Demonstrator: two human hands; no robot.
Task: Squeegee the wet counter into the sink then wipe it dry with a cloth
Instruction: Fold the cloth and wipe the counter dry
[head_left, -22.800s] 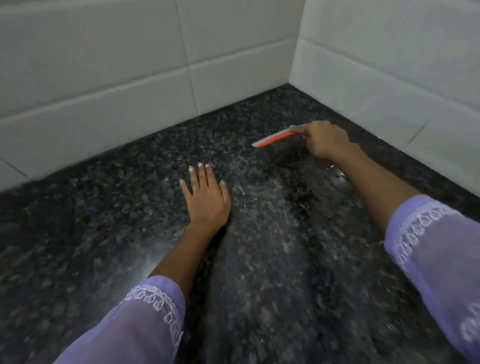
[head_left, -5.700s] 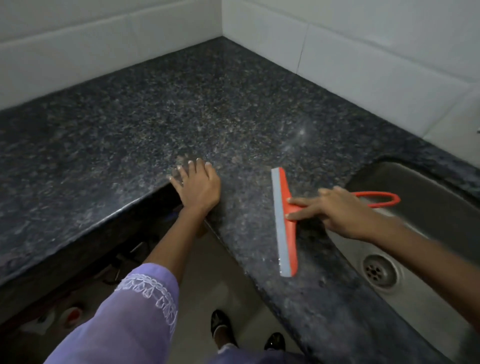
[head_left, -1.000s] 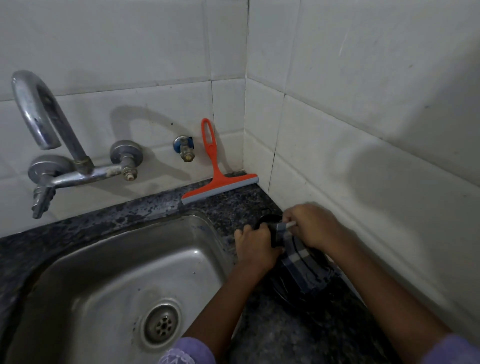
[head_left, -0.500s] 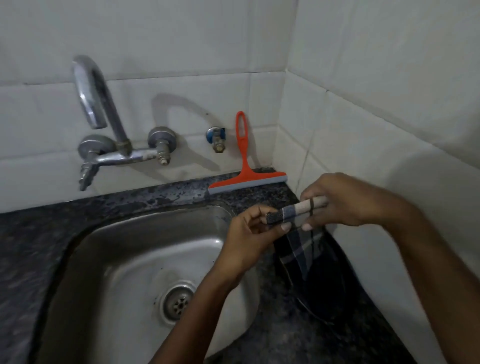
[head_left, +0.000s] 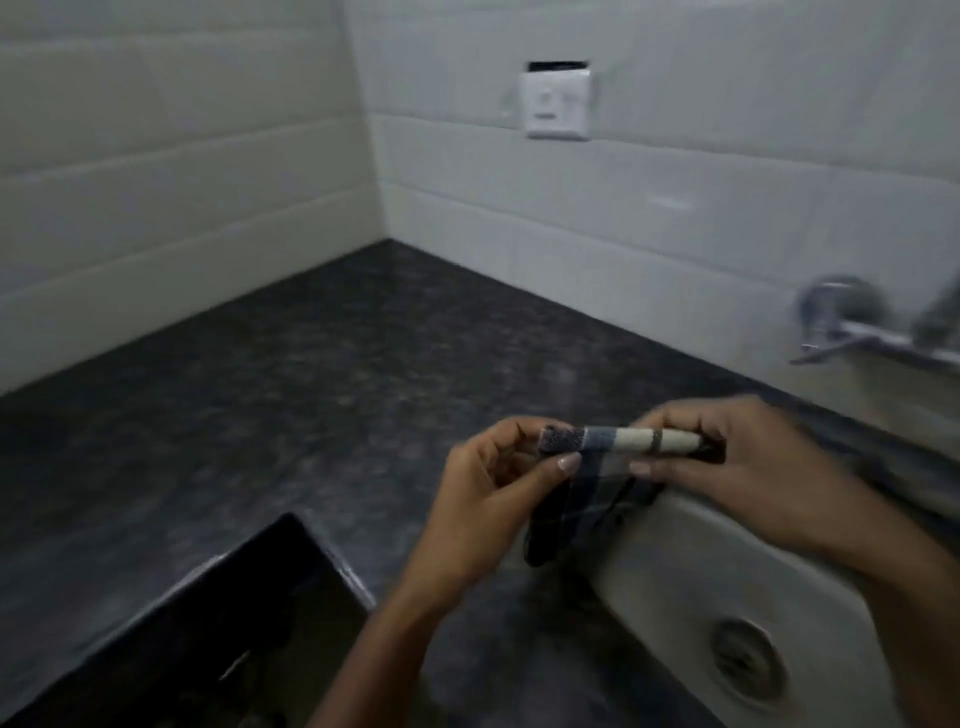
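While both hands' grip pinches cloth (head_left: 592, 499) taut, left hand (head_left: 493, 499), right hand (head_left: 737, 478), over sink (head_left: 675, 582) rim

Dim, flat light; strong motion blur

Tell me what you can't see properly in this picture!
- Tap, head view: smeared by motion blur, its spout cut off by the right edge.
- Sink: its far side runs off the right and bottom edges.
- Cloth: its top corners hidden by the left hand and right hand.
- Counter: too blurred to tell wet from dry.
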